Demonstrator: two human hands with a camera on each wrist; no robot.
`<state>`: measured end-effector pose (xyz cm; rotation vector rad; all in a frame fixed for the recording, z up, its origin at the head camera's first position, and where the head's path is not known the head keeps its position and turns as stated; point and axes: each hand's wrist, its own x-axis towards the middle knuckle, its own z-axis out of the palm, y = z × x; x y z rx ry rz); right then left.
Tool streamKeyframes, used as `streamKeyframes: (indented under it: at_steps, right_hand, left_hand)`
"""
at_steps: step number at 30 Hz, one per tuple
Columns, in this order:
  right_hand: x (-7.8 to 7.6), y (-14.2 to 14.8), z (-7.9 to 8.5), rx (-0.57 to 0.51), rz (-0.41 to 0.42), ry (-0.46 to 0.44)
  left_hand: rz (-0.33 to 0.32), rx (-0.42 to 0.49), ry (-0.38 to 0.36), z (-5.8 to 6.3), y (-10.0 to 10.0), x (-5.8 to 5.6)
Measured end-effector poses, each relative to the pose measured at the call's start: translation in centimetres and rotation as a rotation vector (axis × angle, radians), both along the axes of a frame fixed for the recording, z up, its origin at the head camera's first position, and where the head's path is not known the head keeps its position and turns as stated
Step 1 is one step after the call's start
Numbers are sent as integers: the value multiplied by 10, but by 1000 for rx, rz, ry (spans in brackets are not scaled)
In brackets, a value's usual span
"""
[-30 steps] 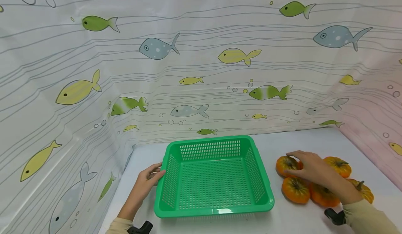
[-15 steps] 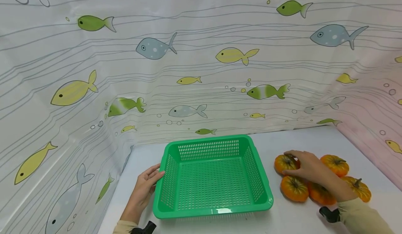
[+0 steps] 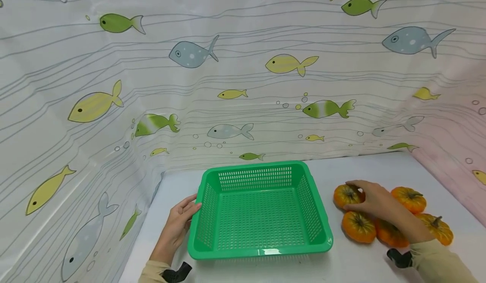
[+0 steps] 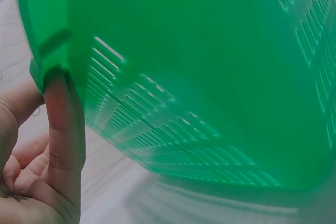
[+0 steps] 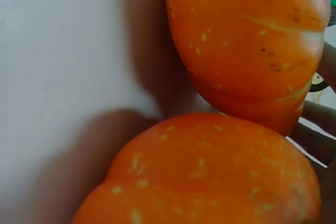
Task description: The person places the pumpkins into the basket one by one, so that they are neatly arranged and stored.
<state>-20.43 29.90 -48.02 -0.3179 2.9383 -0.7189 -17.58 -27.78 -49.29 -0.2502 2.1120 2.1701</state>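
The green plastic basket (image 3: pixel 260 253) has slotted walls and nothing in it. My left hand (image 3: pixel 176 226) holds its left rim, with the thumb at the rim and fingers (image 4: pixel 63 124) beneath the lip in the left wrist view. On the right, my right hand (image 3: pixel 373 200) grips the farthest-left orange pumpkin (image 3: pixel 346 195), its thumb on the near side and its fingers on the far side. In the right wrist view, two pumpkins fill the middle, one upper (image 5: pixel 247 40) and one lower (image 5: pixel 210 177), with dark fingers (image 5: pixel 317 124) at the right edge.
Several other small pumpkins lie around the right hand: one in front (image 3: pixel 358 227), one partly beneath the forearm (image 3: pixel 391 234), one behind (image 3: pixel 409 199) and one at the right (image 3: pixel 436 228). A fish-patterned curtain (image 3: pixel 247 76) stands behind the white table (image 3: pixel 322 270).
The right hand's fingers have settled closer around the far-left pumpkin, which shows a little more between thumb and fingers. The left hand stays at the basket's rim; the head view shifts slightly.
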Motion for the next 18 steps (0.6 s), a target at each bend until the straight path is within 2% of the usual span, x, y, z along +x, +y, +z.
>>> streamKeyframes:
  at_steps: [18]
  right_hand:
    - [-2,-5,14,-82,33,20]
  left_hand:
    - [5,15,14,0,1,-1]
